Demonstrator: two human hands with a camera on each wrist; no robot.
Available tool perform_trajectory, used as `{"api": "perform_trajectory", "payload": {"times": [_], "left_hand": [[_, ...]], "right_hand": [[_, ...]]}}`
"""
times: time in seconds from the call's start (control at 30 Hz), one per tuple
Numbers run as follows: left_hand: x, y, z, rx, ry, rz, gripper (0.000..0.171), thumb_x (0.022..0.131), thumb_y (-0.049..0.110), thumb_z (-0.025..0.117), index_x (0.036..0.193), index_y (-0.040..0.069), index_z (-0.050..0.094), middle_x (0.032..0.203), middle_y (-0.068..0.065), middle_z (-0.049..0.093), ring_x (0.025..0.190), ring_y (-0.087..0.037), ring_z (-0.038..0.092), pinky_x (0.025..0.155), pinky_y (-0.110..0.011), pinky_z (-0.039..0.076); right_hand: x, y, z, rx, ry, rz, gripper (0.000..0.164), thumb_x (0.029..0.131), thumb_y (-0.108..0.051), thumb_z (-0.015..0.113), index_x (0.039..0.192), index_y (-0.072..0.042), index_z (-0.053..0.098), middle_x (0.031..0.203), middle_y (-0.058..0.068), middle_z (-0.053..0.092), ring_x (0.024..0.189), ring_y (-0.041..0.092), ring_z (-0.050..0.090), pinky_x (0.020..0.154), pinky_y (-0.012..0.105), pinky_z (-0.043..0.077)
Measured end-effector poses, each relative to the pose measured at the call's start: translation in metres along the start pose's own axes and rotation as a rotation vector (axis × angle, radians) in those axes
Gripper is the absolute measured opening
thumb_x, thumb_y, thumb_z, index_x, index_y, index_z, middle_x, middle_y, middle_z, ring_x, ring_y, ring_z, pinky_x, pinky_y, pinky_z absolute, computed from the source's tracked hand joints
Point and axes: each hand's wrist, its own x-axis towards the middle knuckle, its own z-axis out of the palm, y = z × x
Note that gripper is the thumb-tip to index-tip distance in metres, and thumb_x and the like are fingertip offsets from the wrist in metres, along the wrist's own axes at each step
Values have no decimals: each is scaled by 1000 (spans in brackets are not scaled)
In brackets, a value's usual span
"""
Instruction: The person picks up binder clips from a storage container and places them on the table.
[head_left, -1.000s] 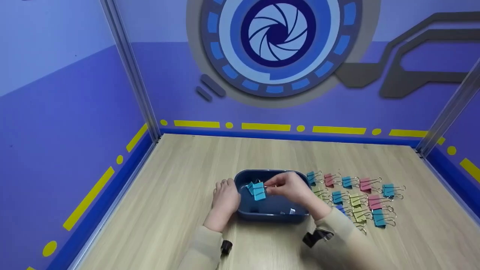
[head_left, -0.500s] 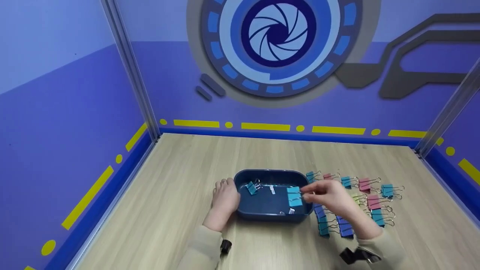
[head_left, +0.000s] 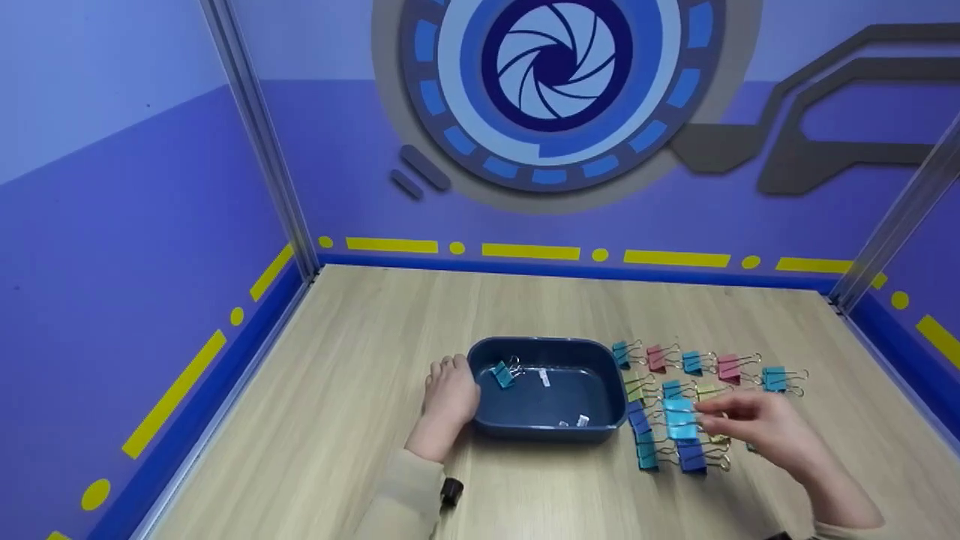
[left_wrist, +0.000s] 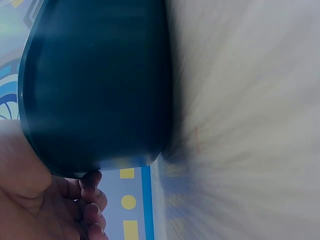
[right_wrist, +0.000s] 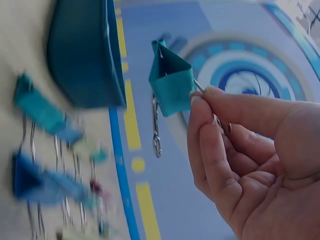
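Note:
My right hand [head_left: 776, 431] pinches a light blue binder clip [head_left: 681, 420] by a wire handle, between thumb and fingers. In the right wrist view that binder clip [right_wrist: 175, 90] hangs with its other wire handle loose. Below it, several blue, teal, yellow and pink binder clips [head_left: 691, 456] lie in rough rows on the table; the hand hides some. On the left end of a dark blue plastic box [head_left: 525, 433], my left hand [head_left: 452, 394] grips the rim, fingers [left_wrist: 92, 195] curled at the corner. One teal binder clip [head_left: 503, 373] lies inside the box.
Small white patches [head_left: 583, 421] show on the box floor. The wooden table [head_left: 360, 337] is bounded by a blue-purple back wall [head_left: 322, 165] and side walls, with metal posts [head_left: 262, 142] at the corners.
My right hand has carried the light blue binder clip from over the box rightward to above the rows of clips. The left hand has stayed at the box's left end.

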Motion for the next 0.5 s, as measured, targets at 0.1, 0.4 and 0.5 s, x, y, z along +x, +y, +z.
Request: {"api": "perform_trajectory", "payload": {"times": [0.1,0.4,0.5], "left_hand": [[0,0,0,0,4,5,29,87,14,54,112,-2,53,104,-18,56,99,-34,47,83,-46,40],[1,-1,1,3,22,10,31,86,15,59,110,-2,53,104,-19,56,99,-34,48,84,-46,41],[1,0,2,-3,11,8,29,87,15,58,110,-3,53,104,-19,56,99,-34,47,84,-46,40]], "right_hand": [[-7,16,-13,-11,-13,95,46,82,-38,71,116,-7,67,105,7,67,83,14,63,68,28,51],[-22,64,-41,-16,-47,296,52,83,-38,70,120,-2,64,98,7,72,84,15,64,79,35,50],[-23,77,-44,-8,-46,339,49,82,-34,72,118,-2,64,98,7,72,83,16,64,78,34,51]]}}
